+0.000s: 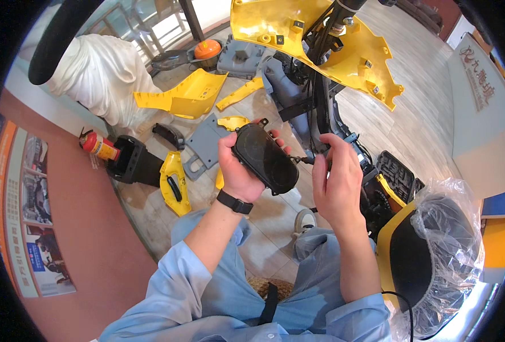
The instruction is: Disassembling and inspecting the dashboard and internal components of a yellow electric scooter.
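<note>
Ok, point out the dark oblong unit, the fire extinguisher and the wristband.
Dark oblong unit point(266, 159): head view, middle of its glossy face.
Fire extinguisher point(99, 146): head view, its red body.
Wristband point(233, 202): head view, its black strap.

Bright pic, glare at window point(167, 25) upper L; fisheye bend w/ blk corners.
</note>
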The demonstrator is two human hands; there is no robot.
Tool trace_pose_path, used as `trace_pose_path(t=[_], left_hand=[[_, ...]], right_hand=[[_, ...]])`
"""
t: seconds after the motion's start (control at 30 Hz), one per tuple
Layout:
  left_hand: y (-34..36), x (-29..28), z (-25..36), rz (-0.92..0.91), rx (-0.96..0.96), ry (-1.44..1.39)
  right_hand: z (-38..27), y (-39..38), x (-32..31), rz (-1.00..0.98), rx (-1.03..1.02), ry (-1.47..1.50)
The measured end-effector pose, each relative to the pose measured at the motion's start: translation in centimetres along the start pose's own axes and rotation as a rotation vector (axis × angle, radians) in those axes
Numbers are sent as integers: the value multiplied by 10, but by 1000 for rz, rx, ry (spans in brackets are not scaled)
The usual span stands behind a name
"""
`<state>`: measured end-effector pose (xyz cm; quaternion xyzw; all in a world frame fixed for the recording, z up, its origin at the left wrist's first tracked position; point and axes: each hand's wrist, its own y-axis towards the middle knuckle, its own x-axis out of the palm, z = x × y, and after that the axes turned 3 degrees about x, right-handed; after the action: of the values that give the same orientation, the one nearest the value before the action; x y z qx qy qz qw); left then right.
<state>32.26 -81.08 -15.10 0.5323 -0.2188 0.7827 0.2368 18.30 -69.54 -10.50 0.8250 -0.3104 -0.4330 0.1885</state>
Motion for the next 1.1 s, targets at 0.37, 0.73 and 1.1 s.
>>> trace_pose_path(t=[0.37, 0.73, 1.1], left_hand=[[1, 0, 1, 69, -27, -18], [4, -10, -1, 43, -67, 26], [4, -9, -4, 39, -82, 39]], right_hand=[[-2, 3, -1, -28, -94, -57], [-1, 2, -6, -90, 9, -107], [3, 1, -9, -257, 141, -98]])
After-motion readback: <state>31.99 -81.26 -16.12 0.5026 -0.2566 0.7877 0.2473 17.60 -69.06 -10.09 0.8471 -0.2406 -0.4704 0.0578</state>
